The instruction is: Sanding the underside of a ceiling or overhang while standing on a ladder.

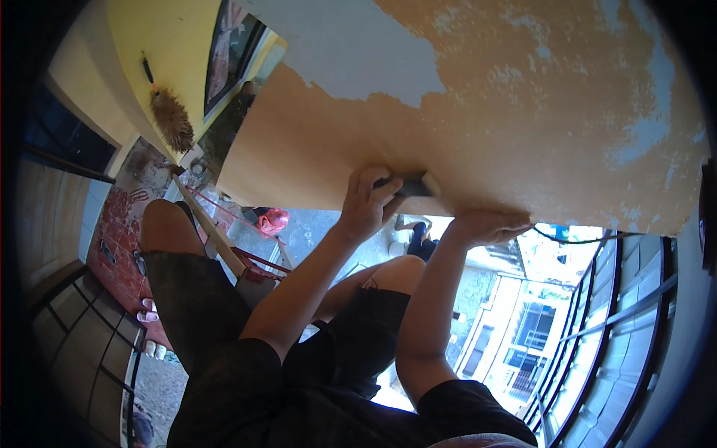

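A large tan panel [321, 149] with patches of peeled, greyish-white paint fills the upper part of the view. My left hand [366, 198] is closed around a dark tool with a pale flat edge, which looks like a paint scraper [412, 186]; it is slightly blurred. The pale edge meets the panel's face near its lower side. To the right, my right hand [489, 226] is closed over the panel's lower edge, its fingers together and partly hidden.
Below my legs stands a wooden ladder or stand [216, 231] with red parts. A brown feather duster [170, 119] hangs on the yellow wall at left. A dark cable [567, 239] runs under the panel. Metal railings [597, 328] line the right side. Slippers [149, 310] lie far below.
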`<state>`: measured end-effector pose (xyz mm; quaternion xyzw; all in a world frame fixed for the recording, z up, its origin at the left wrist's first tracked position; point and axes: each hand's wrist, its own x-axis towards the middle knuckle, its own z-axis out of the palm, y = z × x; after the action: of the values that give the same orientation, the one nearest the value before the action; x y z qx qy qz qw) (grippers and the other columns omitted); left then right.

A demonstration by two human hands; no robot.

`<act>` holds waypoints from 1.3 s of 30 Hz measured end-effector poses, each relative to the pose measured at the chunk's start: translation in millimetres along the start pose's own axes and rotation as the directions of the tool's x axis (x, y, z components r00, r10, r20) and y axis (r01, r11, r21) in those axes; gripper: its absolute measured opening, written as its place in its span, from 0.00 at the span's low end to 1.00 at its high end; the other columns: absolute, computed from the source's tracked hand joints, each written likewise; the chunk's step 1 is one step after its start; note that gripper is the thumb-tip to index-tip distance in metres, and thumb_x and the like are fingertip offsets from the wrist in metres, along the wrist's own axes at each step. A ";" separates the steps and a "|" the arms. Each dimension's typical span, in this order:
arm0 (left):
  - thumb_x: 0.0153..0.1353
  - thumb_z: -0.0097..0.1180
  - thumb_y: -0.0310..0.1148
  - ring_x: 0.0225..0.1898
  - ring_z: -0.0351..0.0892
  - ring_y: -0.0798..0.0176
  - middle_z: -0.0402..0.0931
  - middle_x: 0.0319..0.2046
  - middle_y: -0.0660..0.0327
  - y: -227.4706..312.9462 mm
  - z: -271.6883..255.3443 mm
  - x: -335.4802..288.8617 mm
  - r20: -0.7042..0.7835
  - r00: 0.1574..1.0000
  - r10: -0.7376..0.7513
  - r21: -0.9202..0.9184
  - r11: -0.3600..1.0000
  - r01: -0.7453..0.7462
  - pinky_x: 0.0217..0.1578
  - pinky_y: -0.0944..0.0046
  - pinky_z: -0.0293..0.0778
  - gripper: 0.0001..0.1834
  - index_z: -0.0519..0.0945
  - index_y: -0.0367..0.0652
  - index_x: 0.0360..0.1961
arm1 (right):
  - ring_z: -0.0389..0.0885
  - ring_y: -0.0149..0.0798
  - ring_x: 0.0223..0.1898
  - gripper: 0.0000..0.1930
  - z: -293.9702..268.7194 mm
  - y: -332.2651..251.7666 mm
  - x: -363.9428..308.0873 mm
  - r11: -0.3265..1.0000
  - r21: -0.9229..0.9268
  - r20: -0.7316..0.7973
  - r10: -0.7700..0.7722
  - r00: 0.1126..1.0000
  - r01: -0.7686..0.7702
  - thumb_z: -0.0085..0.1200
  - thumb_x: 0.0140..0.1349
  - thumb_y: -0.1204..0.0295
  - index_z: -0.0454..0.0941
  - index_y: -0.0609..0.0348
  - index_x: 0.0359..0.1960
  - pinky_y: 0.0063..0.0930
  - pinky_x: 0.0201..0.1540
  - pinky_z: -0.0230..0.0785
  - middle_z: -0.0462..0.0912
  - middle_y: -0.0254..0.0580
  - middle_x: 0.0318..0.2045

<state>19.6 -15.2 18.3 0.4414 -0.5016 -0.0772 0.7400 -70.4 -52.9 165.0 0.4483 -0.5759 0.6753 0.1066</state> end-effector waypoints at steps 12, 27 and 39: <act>0.40 0.73 0.26 0.44 0.68 0.51 0.67 0.45 0.54 17.1 -1.0 40.8 -0.031 0.994 0.108 -0.014 0.994 -0.109 0.41 0.56 0.69 0.32 0.71 0.50 0.49 | 0.68 0.54 0.57 0.37 -2.5 4.5 5.1 1.000 -0.024 -0.003 -0.004 1.000 0.004 0.24 0.68 0.42 0.51 0.62 0.65 0.47 0.52 0.71 0.62 0.61 0.58; 0.42 0.73 0.28 0.43 0.69 0.50 0.68 0.43 0.54 38.5 4.1 24.7 0.005 0.994 0.112 -0.039 0.993 -0.112 0.42 0.56 0.69 0.34 0.69 0.50 0.51 | 0.67 0.57 0.58 0.37 -4.4 -13.8 -0.2 0.996 0.035 0.039 0.084 0.996 -0.085 0.22 0.66 0.40 0.53 0.60 0.63 0.53 0.54 0.72 0.62 0.62 0.56; 0.44 0.70 0.26 0.49 0.63 0.46 0.63 0.46 0.50 -5.4 2.8 -16.6 -0.102 0.993 -0.056 0.017 0.998 0.058 0.47 0.49 0.63 0.35 0.66 0.45 0.54 | 0.72 0.54 0.53 0.37 -4.7 7.0 3.8 0.993 -0.074 0.022 -0.088 0.996 0.089 0.22 0.66 0.39 0.58 0.60 0.59 0.52 0.49 0.74 0.67 0.58 0.50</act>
<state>11.0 -10.7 3.4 0.4662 -0.4512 -0.0706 0.7577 -79.5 -52.4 163.2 0.4752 -0.5814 0.6437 0.1477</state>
